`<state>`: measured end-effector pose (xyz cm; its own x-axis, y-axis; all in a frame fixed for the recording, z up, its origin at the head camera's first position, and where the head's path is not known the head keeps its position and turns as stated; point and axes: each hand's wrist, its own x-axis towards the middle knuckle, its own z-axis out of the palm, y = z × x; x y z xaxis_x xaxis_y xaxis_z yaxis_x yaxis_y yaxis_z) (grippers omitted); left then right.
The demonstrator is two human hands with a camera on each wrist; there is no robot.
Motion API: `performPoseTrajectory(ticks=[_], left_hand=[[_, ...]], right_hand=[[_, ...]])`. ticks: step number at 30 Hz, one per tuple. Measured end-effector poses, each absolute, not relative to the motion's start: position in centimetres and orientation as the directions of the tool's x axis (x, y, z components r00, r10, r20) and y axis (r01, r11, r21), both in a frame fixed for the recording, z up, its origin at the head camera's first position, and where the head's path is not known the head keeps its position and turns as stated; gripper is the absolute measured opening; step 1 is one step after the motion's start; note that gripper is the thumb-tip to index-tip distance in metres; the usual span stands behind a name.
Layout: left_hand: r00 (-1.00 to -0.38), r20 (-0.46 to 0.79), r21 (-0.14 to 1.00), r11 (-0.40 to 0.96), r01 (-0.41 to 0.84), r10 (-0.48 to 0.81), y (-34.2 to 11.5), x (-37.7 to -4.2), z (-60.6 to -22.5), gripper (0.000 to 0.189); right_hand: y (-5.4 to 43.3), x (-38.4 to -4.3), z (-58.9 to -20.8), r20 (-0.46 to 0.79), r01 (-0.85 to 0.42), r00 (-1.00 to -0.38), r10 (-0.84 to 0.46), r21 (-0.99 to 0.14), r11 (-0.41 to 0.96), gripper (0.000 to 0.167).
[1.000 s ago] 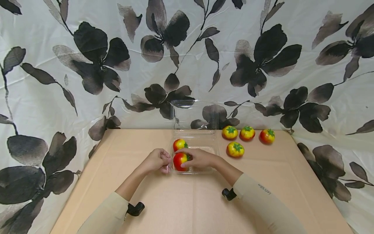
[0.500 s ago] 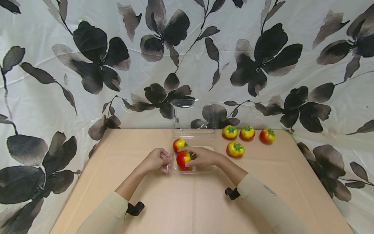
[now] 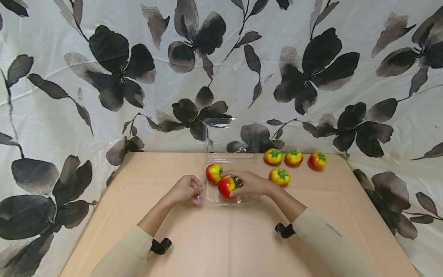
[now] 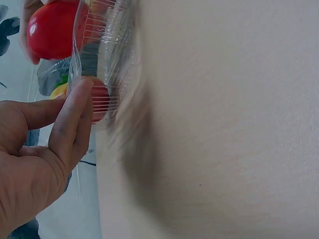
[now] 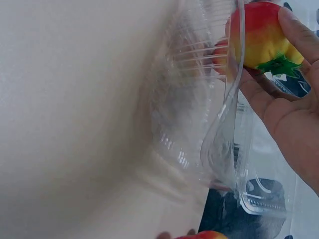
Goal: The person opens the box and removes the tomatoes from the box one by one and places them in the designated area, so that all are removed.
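A clear plastic clamshell box (image 3: 212, 199) stands with its lid (image 3: 232, 134) raised at the back. With thumb and fingertips my left hand (image 3: 188, 189) pinches the box's left rim, close up in the left wrist view (image 4: 50, 142). My right hand (image 3: 250, 184) holds a red and yellow tomato (image 3: 226, 187) over the front part of the box; its green leafy top (image 5: 280, 65) faces the palm. Another tomato (image 3: 213, 173) sits in the back left corner of the box, partly seen through the ribbed wall (image 4: 105, 50).
Several more tomatoes lie right of the box: one in front (image 3: 279, 176), the others along the table's back edge, the farthest right being redder (image 3: 317, 161). A light brown table (image 3: 194, 238) carries everything. Behind it hangs a white cloth (image 3: 249, 23) with dark flowers.
My right hand has moved right and slightly back with the tomato, from the box's front left corner toward its middle. The left hand keeps its place on the rim.
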<state>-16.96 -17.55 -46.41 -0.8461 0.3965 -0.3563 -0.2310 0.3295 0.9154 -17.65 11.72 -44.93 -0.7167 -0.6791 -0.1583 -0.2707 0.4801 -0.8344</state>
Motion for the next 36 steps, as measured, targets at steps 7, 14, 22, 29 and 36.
performPoseTrajectory(ticks=[7, 14, 22, 29, 36], left_hand=[[-0.845, -0.362, 0.912, 0.339, -0.232, 0.394, -17.4, -17.1, -46.5, 0.016], [-0.844, -0.354, 0.914, 0.341, -0.22, 0.402, -17.5, -17.1, -46.6, 0.015], [-0.848, -0.359, 0.912, 0.341, -0.229, 0.39, -17.5, -17.0, -46.6, 0.016], [-0.846, -0.365, 0.909, 0.345, -0.234, 0.389, -17.5, -16.9, -46.5, 0.016], [-0.848, -0.356, 0.91, 0.354, -0.218, 0.394, -17.5, -16.9, -46.3, 0.016]], right_hand=[[13.2, -17.0, -44.2, -0.142, -0.242, -0.747, -0.65, -0.852, 0.465, 0.067], [14.8, -16.3, -43.5, -0.107, -0.227, -0.781, -0.615, -0.869, 0.439, 0.068], [16.9, -15.2, -43.7, -0.053, -0.241, -0.82, -0.57, -0.872, 0.426, 0.07], [18.6, -14.4, -43.4, -0.021, -0.255, -0.847, -0.531, -0.861, 0.44, 0.071], [20.4, -13.9, -42.8, -0.025, -0.247, -0.87, -0.493, -0.843, 0.478, 0.075]])
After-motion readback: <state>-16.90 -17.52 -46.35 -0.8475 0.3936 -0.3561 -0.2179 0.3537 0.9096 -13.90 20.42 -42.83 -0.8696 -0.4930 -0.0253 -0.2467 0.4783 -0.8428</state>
